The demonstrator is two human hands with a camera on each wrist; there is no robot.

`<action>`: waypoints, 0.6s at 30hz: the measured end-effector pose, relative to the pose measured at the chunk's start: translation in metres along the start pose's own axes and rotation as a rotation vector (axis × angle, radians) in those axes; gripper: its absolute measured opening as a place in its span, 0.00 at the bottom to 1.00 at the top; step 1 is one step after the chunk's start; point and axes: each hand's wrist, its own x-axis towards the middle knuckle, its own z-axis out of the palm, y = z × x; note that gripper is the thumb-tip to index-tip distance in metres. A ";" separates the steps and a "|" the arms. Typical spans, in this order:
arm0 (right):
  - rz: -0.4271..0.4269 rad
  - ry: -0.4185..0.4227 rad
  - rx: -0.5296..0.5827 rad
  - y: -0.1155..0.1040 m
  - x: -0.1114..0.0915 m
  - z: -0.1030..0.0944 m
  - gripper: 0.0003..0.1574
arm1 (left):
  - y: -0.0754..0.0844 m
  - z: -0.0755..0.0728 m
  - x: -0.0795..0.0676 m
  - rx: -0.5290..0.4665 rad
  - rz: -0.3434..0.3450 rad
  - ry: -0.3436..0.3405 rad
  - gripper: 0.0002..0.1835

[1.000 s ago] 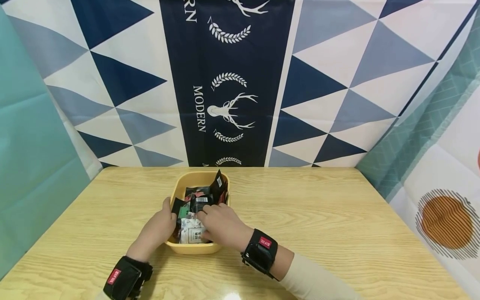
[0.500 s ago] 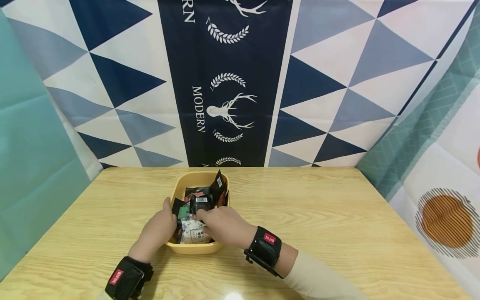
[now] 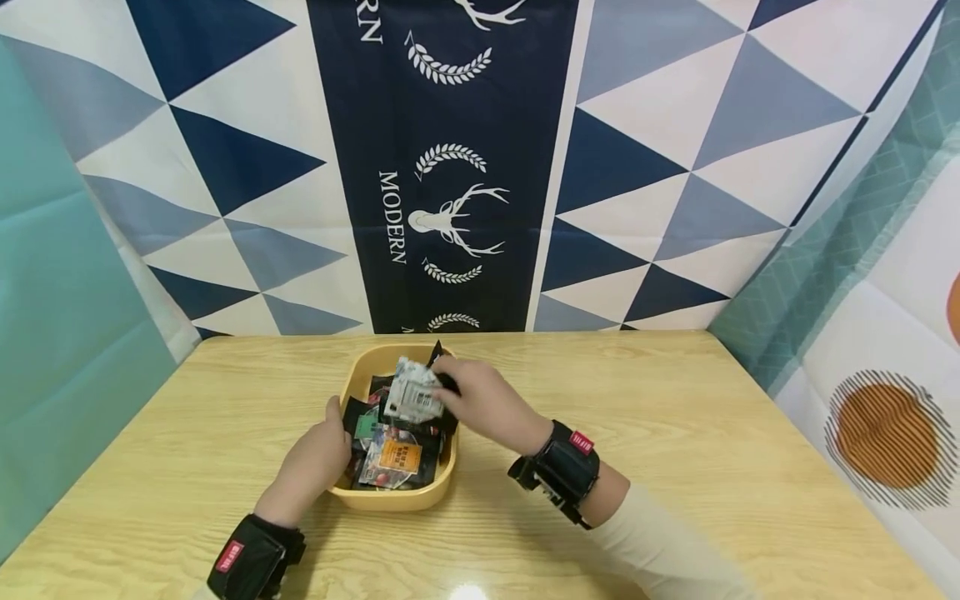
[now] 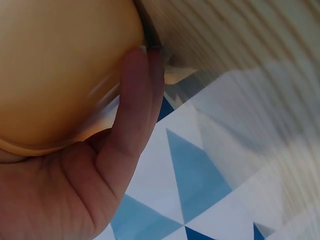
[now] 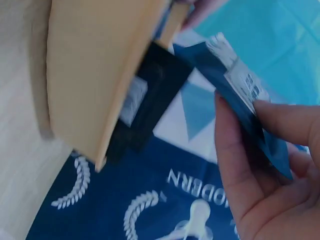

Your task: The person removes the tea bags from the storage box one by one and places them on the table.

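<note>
A yellow plastic bin [image 3: 393, 500] stands on the wooden table with several small packets inside. My left hand [image 3: 313, 457] holds its left side; in the left wrist view, the fingers [image 4: 132, 100] lie along the outer wall and the thumb is mostly hidden. Above the bin's right half, my right hand [image 3: 487, 402] pinches a white-fronted sachet [image 3: 412, 392] between thumb and fingers. The right wrist view shows this sachet [image 5: 245, 85] edge-on, with a dark back. Below it in the bin lies a packet with an orange label [image 3: 400, 456], beside one with a green label [image 3: 366, 427].
Black packets [image 5: 155, 90] stick up past the rim at the bin's right side. The wooden table [image 3: 600, 433] extends on both sides. A patterned cloth [image 3: 450, 167] hangs behind it, with a teal sheet [image 3: 67, 317] at the left.
My right hand has lifted the white sachet from the near part of the bin and moved up and right. The orange-labelled packet has come into view. The left hand stays on the bin.
</note>
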 end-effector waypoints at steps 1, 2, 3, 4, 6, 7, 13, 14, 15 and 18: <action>0.025 0.026 0.044 0.003 0.001 -0.005 0.12 | 0.000 0.000 0.000 0.000 -0.003 0.001 0.32; 0.043 0.055 0.080 0.008 0.002 -0.011 0.12 | 0.001 -0.001 -0.001 -0.004 -0.006 0.000 0.32; 0.062 0.084 0.101 0.013 0.003 -0.016 0.12 | 0.001 -0.001 -0.001 -0.007 -0.006 -0.002 0.32; 0.081 0.109 0.121 0.018 0.004 -0.021 0.12 | 0.001 -0.001 -0.001 -0.009 -0.007 -0.005 0.32; 0.112 0.149 0.133 0.030 0.008 -0.031 0.12 | 0.000 -0.001 -0.001 -0.015 -0.010 -0.014 0.32; 0.128 0.162 0.128 0.036 0.009 -0.036 0.13 | 0.001 -0.001 -0.001 -0.018 -0.009 -0.016 0.32; 0.260 0.154 0.135 0.072 0.017 -0.053 0.19 | 0.002 -0.002 -0.001 -0.035 -0.020 -0.028 0.32; 0.280 0.151 0.146 0.078 0.018 -0.054 0.20 | 0.002 -0.003 -0.001 -0.035 -0.021 -0.031 0.32; 0.302 0.147 0.161 0.083 0.019 -0.053 0.20 | 0.002 -0.003 -0.001 -0.034 -0.022 -0.033 0.32; 0.344 0.141 0.180 0.098 0.024 -0.049 0.20 | 0.002 -0.004 -0.001 -0.032 -0.025 -0.035 0.32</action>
